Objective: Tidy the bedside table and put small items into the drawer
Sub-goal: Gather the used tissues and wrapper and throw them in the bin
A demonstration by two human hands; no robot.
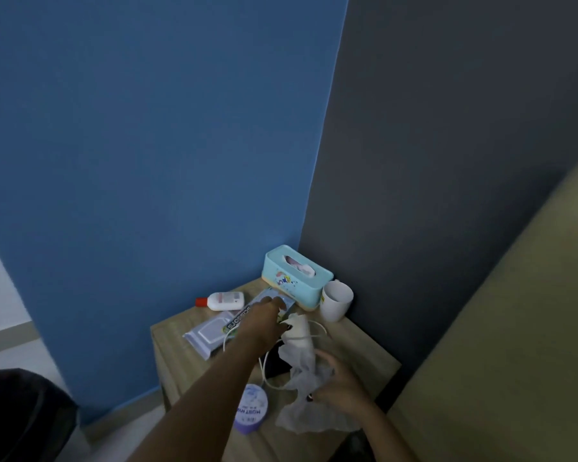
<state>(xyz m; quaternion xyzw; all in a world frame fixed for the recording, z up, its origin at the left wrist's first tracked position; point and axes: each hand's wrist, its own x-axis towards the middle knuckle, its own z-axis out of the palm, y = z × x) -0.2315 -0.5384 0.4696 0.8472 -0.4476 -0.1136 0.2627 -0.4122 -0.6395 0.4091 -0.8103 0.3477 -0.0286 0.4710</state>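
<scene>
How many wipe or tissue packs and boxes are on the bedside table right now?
3: the teal tissue box in the back corner, a flat wipes pack at left, and a printed pack under the left hand. Others may be hidden.

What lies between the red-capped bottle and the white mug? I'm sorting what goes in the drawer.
In the head view, a flat printed packet under the left hand's fingers and the teal tissue box's front lie between the bottle and mug.

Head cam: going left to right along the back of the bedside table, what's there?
White bottle with red cap, lying on its side → teal tissue box → white cup, by the grey wall.
</scene>
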